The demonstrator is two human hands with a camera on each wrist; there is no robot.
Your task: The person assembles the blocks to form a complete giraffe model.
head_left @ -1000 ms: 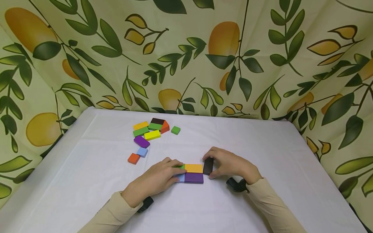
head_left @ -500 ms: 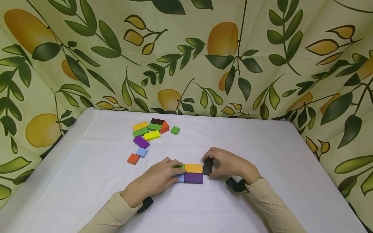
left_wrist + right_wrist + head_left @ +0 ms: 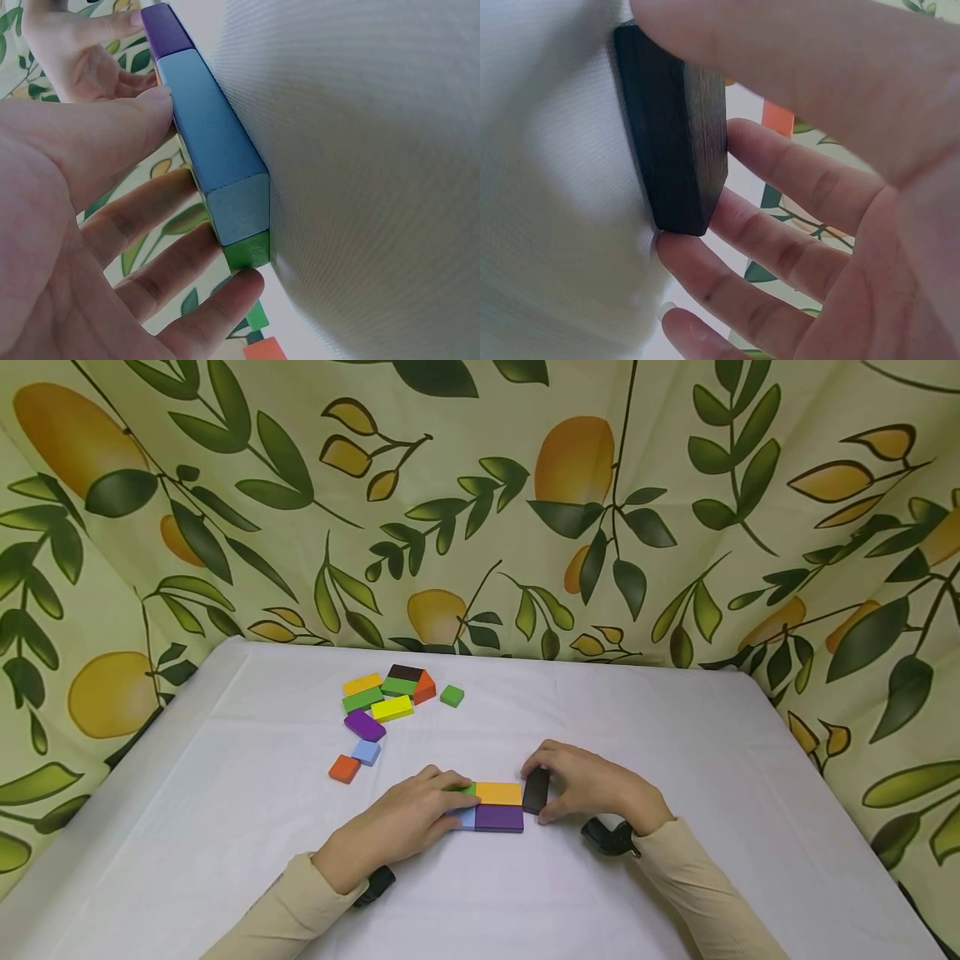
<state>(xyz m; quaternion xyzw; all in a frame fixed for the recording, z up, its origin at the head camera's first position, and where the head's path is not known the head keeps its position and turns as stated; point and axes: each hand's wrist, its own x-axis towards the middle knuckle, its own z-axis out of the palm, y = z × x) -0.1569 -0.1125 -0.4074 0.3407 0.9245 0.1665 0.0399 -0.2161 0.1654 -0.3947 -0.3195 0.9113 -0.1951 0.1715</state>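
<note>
Four-sided wooden blocks lie together flat on the table: an orange-yellow block (image 3: pixel 498 793), a purple block (image 3: pixel 498 819), a light blue block (image 3: pixel 214 124) and a green block (image 3: pixel 250 251). My left hand (image 3: pixel 411 810) holds the left end of this group, thumb at the blue block and fingers along the green side, hiding much of both in the head view. My right hand (image 3: pixel 592 783) pinches a black block (image 3: pixel 536 791) between thumb and fingers. It stands crosswise right at the group's right end. In the right wrist view, the black block (image 3: pixel 664 135) rests on the cloth.
On the white tablecloth (image 3: pixel 675 735), farther back and left, lie several loose blocks, among them a yellow block (image 3: pixel 392 708), a purple block (image 3: pixel 365 725), an orange block (image 3: pixel 344 768) and a small green block (image 3: pixel 452 695). A fruit-patterned curtain (image 3: pixel 480 543) hangs behind the table.
The black block has shifted very slightly toward the person under the right hand. The left hand and the grouped blocks have stayed in place.
</note>
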